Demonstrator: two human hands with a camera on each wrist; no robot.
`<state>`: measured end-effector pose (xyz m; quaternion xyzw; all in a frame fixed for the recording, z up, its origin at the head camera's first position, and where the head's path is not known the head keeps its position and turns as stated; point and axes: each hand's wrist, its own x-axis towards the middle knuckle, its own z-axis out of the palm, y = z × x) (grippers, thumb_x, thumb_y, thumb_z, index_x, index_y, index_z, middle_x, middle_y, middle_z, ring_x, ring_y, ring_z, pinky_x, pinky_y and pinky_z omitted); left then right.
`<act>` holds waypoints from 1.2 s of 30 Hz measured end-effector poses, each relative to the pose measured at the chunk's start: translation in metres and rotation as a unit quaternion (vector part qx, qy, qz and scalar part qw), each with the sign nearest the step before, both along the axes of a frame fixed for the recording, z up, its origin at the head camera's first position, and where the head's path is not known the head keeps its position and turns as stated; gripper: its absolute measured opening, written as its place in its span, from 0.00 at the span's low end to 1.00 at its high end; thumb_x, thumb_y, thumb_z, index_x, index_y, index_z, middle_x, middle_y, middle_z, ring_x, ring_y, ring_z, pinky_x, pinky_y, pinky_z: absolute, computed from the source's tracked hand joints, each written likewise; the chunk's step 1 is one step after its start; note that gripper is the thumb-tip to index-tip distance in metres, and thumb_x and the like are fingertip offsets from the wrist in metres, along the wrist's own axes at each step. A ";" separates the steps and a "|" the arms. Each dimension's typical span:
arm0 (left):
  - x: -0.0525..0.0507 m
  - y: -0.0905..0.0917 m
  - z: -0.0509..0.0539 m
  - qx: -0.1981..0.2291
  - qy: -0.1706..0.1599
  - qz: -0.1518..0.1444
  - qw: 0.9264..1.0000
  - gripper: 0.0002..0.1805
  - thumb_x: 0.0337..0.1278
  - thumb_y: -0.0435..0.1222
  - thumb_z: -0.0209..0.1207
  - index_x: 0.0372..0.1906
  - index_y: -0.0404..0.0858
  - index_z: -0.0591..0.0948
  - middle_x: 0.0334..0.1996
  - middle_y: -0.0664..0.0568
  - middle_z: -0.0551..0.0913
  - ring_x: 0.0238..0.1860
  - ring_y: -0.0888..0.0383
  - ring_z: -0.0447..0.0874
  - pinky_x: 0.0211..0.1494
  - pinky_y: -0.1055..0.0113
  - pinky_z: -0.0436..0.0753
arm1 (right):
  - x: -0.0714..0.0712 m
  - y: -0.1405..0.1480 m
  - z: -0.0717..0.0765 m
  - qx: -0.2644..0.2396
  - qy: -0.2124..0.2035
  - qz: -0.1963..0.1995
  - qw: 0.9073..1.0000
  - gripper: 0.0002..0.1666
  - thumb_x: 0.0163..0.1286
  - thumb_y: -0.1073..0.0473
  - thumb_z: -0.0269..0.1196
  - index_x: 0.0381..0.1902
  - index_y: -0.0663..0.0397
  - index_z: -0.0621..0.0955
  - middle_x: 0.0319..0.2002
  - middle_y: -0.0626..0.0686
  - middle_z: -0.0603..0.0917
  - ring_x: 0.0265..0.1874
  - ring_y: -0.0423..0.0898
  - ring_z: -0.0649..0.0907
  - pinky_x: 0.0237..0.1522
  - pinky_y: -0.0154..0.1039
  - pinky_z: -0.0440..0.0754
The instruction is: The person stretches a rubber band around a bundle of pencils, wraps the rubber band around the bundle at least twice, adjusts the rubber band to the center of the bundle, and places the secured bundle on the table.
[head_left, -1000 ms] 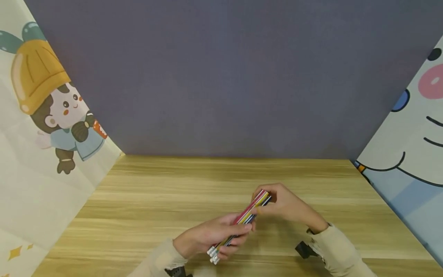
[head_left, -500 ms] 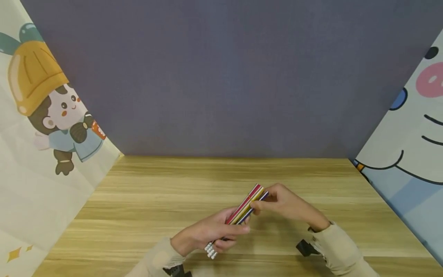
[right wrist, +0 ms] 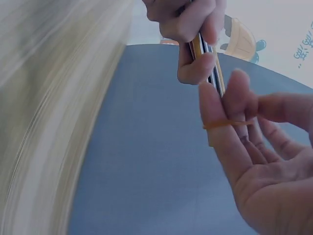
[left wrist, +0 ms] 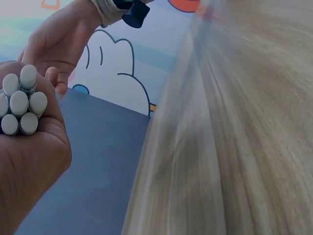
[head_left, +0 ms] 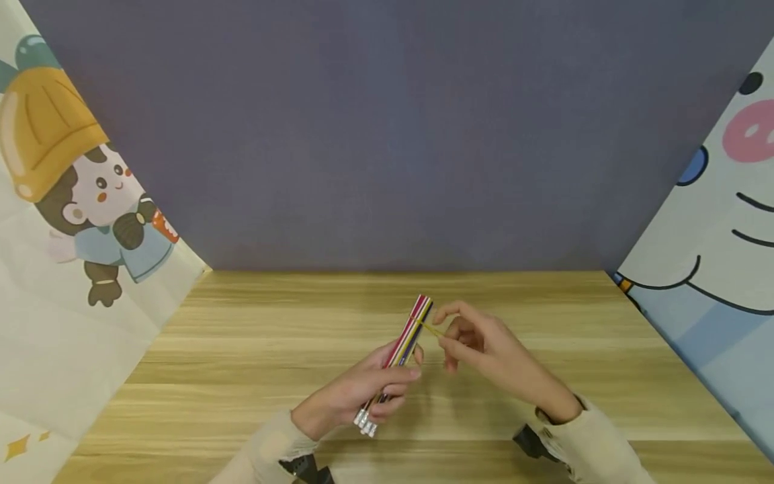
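Note:
My left hand grips a bundle of striped pencils, tilted with the far ends up and right. Their white eraser ends face the camera in the left wrist view, and metal-coloured ferrules show below the hand in the head view. A thin yellow rubber band crosses the bundle near its far end and stretches out to my right hand, whose thumb and fingers hold it. In the right wrist view the rubber band runs across a digit of that hand. How it passes behind the pencils is hidden.
Both hands are above a wood-grain table. A grey-blue panel rises at its back edge. Cartoon-printed sheets flank it, one on the left and one on the right. Dark wrist devices sit at the sleeves.
The pencil bundle has moved left and up and stands more upright. My right hand has drawn away from the pencils, pulling the rubber band out to the right.

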<state>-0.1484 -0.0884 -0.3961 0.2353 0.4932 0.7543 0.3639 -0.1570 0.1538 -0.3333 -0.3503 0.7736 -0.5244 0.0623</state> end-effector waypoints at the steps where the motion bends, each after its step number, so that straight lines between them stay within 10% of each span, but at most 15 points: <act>1: 0.000 0.000 0.000 0.006 -0.001 0.000 1.000 0.09 0.76 0.34 0.49 0.52 0.41 0.64 0.15 0.62 0.59 0.08 0.70 0.60 0.07 0.74 0.57 | 0.001 -0.001 0.000 -0.008 0.007 -0.009 1.000 0.10 0.76 0.63 0.58 0.53 0.55 0.76 0.30 0.54 0.83 0.25 0.49 0.85 0.30 0.44 0.87; 13: 0.004 -0.004 0.016 0.022 0.094 -0.006 0.995 0.07 0.77 0.31 0.47 0.52 0.35 0.64 0.16 0.57 0.63 0.07 0.64 0.66 0.04 0.66 0.63 | -0.003 -0.001 -0.004 0.005 0.042 -0.154 0.987 0.08 0.70 0.67 0.63 0.41 0.52 0.88 0.36 0.54 0.84 0.17 0.45 0.80 0.16 0.39 0.82; 22: 0.006 -0.014 0.026 -0.054 0.163 -0.034 0.985 0.11 0.79 0.34 0.46 0.56 0.32 0.66 0.16 0.50 0.68 0.08 0.60 0.70 0.05 0.59 0.69 | -0.008 0.001 0.000 0.108 -0.120 -0.026 0.987 0.11 0.63 0.53 0.72 0.42 0.50 0.87 0.29 0.53 0.83 0.13 0.42 0.72 0.12 0.38 0.75; 31: 0.005 -0.012 0.019 -0.068 0.159 -0.049 0.984 0.10 0.78 0.35 0.47 0.54 0.34 0.67 0.16 0.50 0.68 0.08 0.61 0.71 0.03 0.59 0.68 | -0.017 0.008 -0.008 0.105 -0.107 0.046 0.988 0.18 0.62 0.56 0.73 0.48 0.55 0.84 0.41 0.59 0.83 0.33 0.47 0.79 0.34 0.40 0.84; 36: 0.005 -0.011 0.017 -0.091 0.171 -0.065 0.979 0.09 0.78 0.35 0.48 0.54 0.36 0.67 0.15 0.51 0.69 0.08 0.61 0.72 0.03 0.59 0.68 | -0.017 0.013 -0.006 0.121 -0.084 0.038 0.988 0.16 0.61 0.55 0.74 0.45 0.52 0.84 0.34 0.54 0.80 0.27 0.41 0.75 0.28 0.35 0.79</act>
